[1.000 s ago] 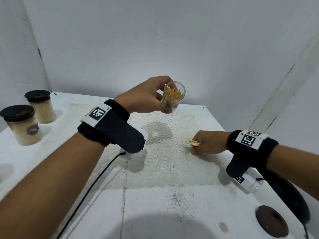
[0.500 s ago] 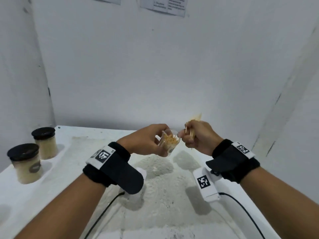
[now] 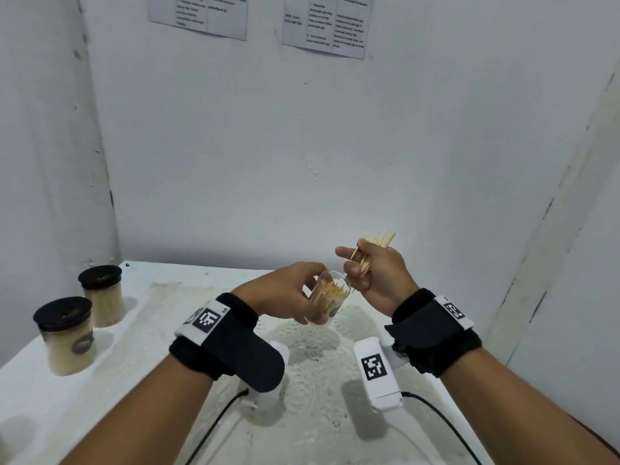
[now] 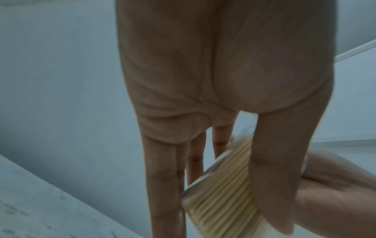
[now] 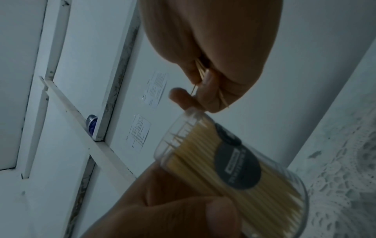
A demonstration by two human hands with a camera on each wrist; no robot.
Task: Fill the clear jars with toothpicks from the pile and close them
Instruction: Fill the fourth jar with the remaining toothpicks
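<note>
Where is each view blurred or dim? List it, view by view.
Head view: evenly lit, wall lines bowed by the wide lens, soft shadows under the two capped jars. Left wrist view: dim, left hand close and soft, open jar smeared. Right wrist view: dim, right hand blurred, jar label unreadable, toothpicks barely resolved.

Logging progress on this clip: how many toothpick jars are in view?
3: two lidded jars, near and far, at the table's left edge; one open jar held by the left hand. Others may be out of frame.
</note>
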